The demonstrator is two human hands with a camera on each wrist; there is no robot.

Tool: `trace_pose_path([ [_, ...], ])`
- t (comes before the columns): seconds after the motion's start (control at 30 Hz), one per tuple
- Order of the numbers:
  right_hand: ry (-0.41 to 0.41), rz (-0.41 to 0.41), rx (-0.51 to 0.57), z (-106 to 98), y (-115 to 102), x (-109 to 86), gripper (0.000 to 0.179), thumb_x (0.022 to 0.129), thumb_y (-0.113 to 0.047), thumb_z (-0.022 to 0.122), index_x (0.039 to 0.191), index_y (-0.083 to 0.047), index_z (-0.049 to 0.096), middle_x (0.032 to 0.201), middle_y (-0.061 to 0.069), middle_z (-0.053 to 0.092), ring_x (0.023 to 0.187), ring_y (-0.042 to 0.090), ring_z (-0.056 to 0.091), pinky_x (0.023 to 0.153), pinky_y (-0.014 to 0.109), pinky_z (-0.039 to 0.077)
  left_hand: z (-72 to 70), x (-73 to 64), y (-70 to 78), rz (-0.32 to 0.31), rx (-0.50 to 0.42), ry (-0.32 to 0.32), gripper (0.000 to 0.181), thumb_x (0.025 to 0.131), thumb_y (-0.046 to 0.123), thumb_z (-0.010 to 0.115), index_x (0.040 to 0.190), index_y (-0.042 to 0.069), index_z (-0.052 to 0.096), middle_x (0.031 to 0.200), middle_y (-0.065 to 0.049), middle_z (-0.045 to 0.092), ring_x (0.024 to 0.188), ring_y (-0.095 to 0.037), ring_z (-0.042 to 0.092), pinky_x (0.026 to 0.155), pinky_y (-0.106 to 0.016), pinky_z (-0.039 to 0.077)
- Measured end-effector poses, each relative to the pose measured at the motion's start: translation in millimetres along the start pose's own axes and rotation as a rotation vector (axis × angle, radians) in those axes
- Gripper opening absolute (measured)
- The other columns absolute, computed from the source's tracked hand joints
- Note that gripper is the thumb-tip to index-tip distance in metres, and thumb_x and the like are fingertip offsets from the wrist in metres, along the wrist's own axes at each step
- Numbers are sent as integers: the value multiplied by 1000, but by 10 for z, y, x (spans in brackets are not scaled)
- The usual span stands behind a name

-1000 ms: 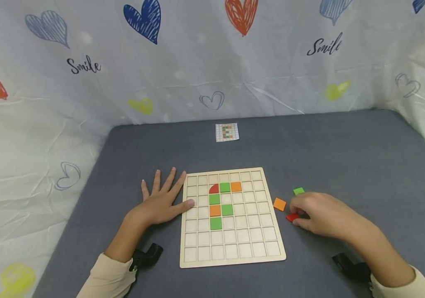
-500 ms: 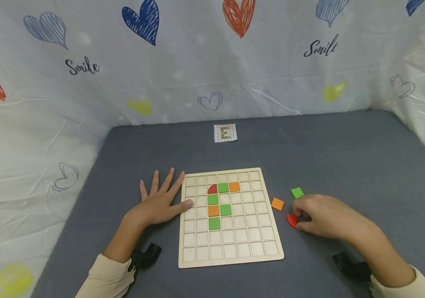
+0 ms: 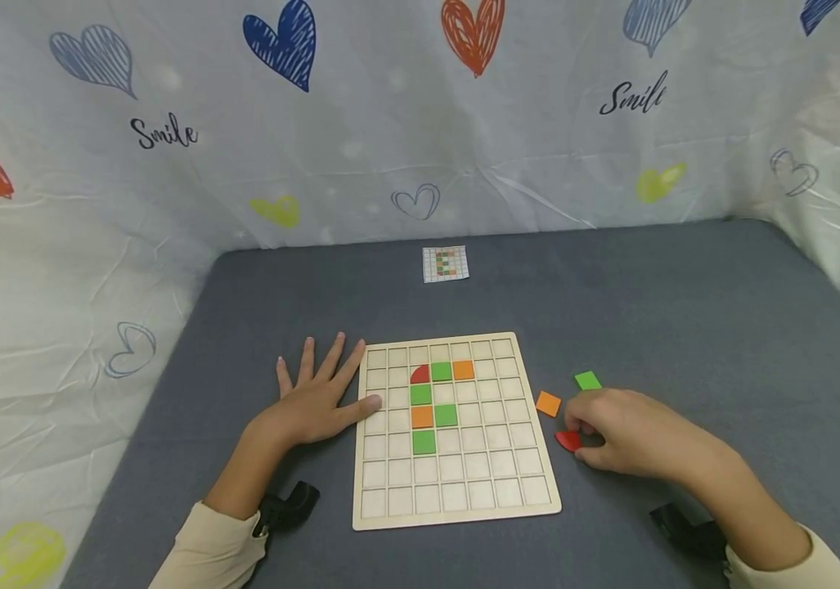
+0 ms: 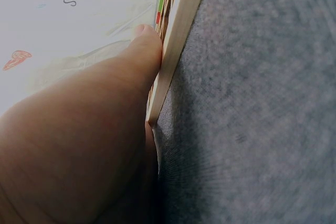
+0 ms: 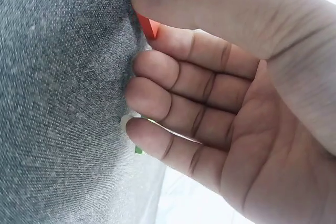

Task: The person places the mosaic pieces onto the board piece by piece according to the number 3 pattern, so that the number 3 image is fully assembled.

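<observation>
A wooden grid board (image 3: 456, 496) lies on the table, with several green and orange square tiles and one red quarter-circle tile (image 3: 420, 375) in its cells. My left hand (image 3: 316, 406) is spread flat at the board's left side, its thumb over the edge; the left wrist view shows that thumb (image 4: 144, 45) against the rim. To the right of the board, my right hand (image 3: 629, 429) pinches a second red quarter-circle tile (image 3: 568, 440) between thumb and index finger. In the right wrist view the red tile (image 5: 148, 27) shows between them, the other fingers curled.
Beside the board's right edge lies a loose orange tile (image 3: 548, 403). A green tile (image 3: 587, 380) sits just behind my right hand, partly covered by it. Further back is a small printed pattern card (image 3: 446, 263). A white curtain (image 3: 361, 123) with hearts hangs behind the table.
My right hand shifted right, then came back left and slightly nearer, and the red tile under its fingers turned. The left hand and the board's tiles stayed put.
</observation>
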State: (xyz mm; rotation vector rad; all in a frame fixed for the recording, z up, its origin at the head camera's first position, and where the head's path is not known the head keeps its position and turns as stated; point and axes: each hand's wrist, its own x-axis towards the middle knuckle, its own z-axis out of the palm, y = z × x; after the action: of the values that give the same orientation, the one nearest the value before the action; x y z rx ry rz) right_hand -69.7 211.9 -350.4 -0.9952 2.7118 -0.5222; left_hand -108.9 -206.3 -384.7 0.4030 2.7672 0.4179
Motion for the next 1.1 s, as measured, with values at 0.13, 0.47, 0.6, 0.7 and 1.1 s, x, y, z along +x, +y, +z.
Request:
trace_pose_path([
  [0.13,5,-13,15,-3,-13,6,31,79,-8,82,78,-27,57,72,-13,44,65,2,40,57,23,34,-1,4,-2,1,5,1,95,93,76,44,164,25,7,168,-11,-6,146,-45,-21,102,-74,-19],
  [0.47,55,-120,59,45,-139,74,31,78,-5,80,77,-27,58,70,-13,42,66,-1,39,56,20,35,-21,4,12,1,3,4,95,93,75,45,164,24,7,168,-11,-5,147,-45,-20,102,-74,-19],
  [0.6,47,-153,47,71,-202,121,30,81,-7,78,76,-27,57,69,-13,42,66,-1,39,56,19,36,-17,-5,15,4,-3,5,95,93,74,46,164,23,8,167,-13,-5,146,-46,-19,102,-75,-19],
  [0.7,49,-175,30,82,-257,171,30,81,-6,76,74,-27,55,69,-13,43,66,-1,39,56,18,36,-11,-7,12,7,-9,13,94,94,73,47,164,22,9,167,-13,-4,146,-47,-18,101,-75,-18],
  [1.1,-46,-245,-23,171,-647,479,18,78,-8,76,77,-19,62,72,-14,48,67,4,43,59,18,40,0,-3,0,12,-1,8,94,94,74,45,164,24,7,168,-12,-5,146,-46,-19,102,-75,-19],
])
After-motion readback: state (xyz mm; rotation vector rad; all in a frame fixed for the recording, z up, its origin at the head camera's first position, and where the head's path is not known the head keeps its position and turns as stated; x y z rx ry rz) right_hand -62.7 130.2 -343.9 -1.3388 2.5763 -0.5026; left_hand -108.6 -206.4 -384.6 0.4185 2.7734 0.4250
